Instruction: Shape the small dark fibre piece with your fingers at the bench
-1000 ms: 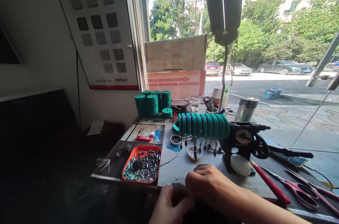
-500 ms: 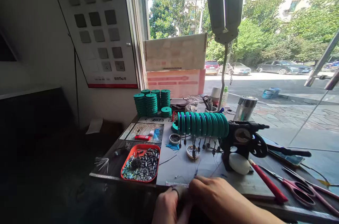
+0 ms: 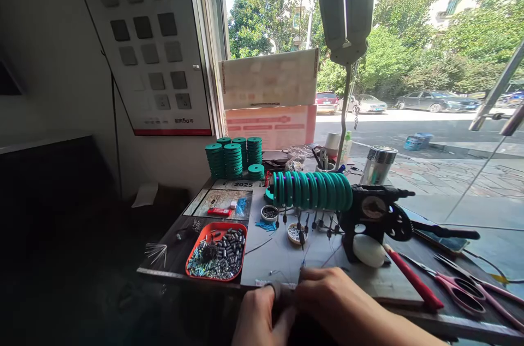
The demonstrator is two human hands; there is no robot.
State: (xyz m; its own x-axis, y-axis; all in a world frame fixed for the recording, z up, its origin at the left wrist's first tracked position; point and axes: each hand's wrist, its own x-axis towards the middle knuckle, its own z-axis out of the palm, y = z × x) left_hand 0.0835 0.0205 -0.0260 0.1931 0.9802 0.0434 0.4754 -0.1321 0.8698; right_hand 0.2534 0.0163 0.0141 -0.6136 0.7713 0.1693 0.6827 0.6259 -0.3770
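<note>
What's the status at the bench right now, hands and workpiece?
Left hand and right hand pinched together at table edge. Pinched item too small to identify. Orange tray lies left.

An orange tray (image 3: 192, 264) sat at the table's near left, heaped with small grey and teal metal pieces. Behind it lay a 2025 calendar card (image 3: 223, 201), and past that stood stacks of green spools (image 3: 234, 157). Mid-table, a row of green spools (image 3: 313, 190) ran along a black hand-crank winder (image 3: 376, 215). To the right lay a red-handled tool (image 3: 413, 280) and pink-handled scissors (image 3: 462, 291). A steel canister (image 3: 379, 165) stood by the window, cars parked outside.
</note>
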